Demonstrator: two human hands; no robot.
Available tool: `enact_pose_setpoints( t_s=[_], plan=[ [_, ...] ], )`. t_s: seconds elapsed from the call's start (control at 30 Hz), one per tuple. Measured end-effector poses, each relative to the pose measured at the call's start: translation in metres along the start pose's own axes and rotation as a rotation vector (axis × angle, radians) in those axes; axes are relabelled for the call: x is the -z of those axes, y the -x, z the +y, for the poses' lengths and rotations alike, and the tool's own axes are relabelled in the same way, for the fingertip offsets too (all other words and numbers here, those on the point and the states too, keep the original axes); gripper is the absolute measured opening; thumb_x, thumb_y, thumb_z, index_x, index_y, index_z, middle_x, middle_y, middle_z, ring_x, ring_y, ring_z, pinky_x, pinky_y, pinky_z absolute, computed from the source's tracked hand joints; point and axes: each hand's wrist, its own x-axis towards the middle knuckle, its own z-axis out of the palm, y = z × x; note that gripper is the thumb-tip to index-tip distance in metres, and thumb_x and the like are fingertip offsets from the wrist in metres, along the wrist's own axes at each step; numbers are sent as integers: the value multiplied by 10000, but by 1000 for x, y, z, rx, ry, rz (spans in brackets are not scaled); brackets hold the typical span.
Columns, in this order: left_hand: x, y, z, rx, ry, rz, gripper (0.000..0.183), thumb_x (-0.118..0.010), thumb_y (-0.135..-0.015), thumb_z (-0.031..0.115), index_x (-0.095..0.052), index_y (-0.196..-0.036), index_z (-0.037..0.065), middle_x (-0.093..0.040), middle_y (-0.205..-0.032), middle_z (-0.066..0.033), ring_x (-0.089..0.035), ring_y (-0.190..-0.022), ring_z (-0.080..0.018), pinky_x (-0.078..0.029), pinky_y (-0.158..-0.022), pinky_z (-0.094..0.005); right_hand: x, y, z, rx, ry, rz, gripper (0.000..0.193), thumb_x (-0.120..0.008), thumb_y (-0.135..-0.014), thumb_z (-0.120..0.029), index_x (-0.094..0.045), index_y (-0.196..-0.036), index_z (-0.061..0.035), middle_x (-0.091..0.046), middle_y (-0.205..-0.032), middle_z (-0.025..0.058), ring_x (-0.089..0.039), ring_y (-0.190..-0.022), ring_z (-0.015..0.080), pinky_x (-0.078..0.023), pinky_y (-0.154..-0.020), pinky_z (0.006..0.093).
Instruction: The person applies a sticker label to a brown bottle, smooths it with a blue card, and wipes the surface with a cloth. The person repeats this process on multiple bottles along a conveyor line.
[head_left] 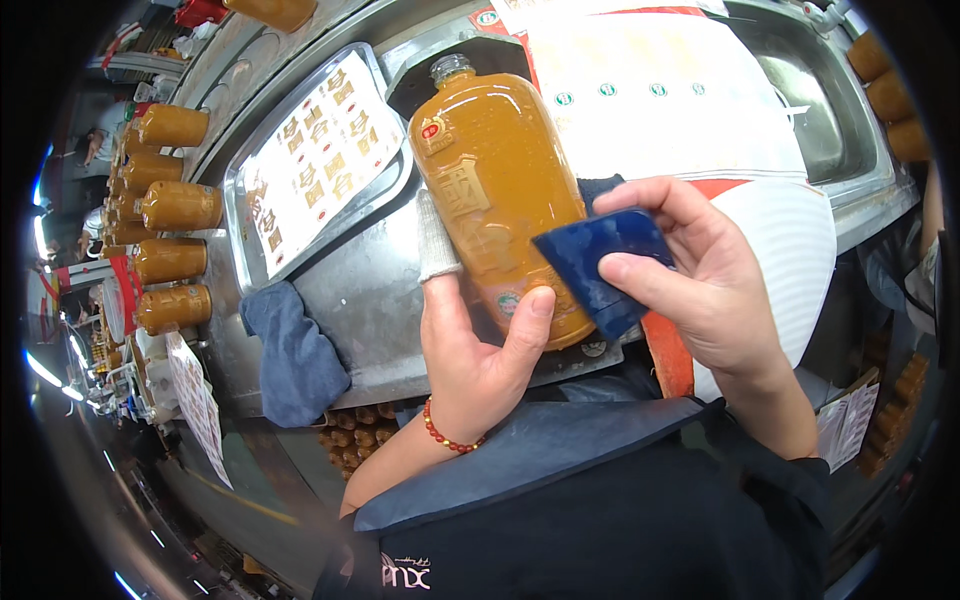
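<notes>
An amber bottle (515, 150), steadied ahead of the left hand (468, 342) between its thumb and fingers, is overlapped by a blue scraper (600, 268) pinched in the right hand (715, 275), its edge probably best kept flat and drawn lightly so the labels (462, 185) are left unwrinkled.

Left of the left hand (470, 335), the grey metal counter (380, 315) leaves a passage, bounded farther left by a crumpled dark-blue cloth (295, 355) and ahead by a shiny rimmed metal tray (375, 200). Between it and the right hand (715, 280), a large amber-brown bottle (490, 150) and flat glossy blue tool (605, 255) block the way.
</notes>
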Motion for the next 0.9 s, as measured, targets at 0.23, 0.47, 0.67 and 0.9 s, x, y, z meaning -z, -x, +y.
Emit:
enact_pose_setpoints(
  t_s=[0.23,0.47,0.67,0.9],
  plan=[
    [-1,0,-3,2,11,22,735,-646,-1016,184,-230,-1559,-88,-466,-1486,-154,-486,-1353,-223,-361,-1160,-378,33,1,13,32,90,146,229,-729,-925,-15,-660,-1140,20,-716,-1029,66,-682,-924,102,-567,-843,237],
    [9,1,-10,-10,-1,-30,1003,-778,-924,327,-156,-1586,-99,-395,-1553,-184,-399,-1442,-252,-319,-1193,-394,34,3,12,43,210,138,225,-728,-929,-32,-658,-1132,35,-698,-984,65,-660,-938,73,-562,-820,213],
    [15,-12,11,-300,-715,-68,1358,-974,-623,492,-199,-1578,-82,-238,-1614,-336,-303,-1490,-494,-282,-1208,-521,54,-7,19,64,368,205,210,-710,-956,-73,-663,-1129,35,-687,-988,34,-625,-876,62,-534,-797,212],
    [32,-12,-18,-234,-369,-182,1253,-999,-637,327,-252,-1565,-60,-518,-1467,-221,-539,-1361,-352,-398,-1147,-444,49,-4,15,-38,39,-17,226,-563,-1084,-193,-681,-1080,-1,-683,-943,8,-617,-833,39,-512,-751,180]
  ],
)
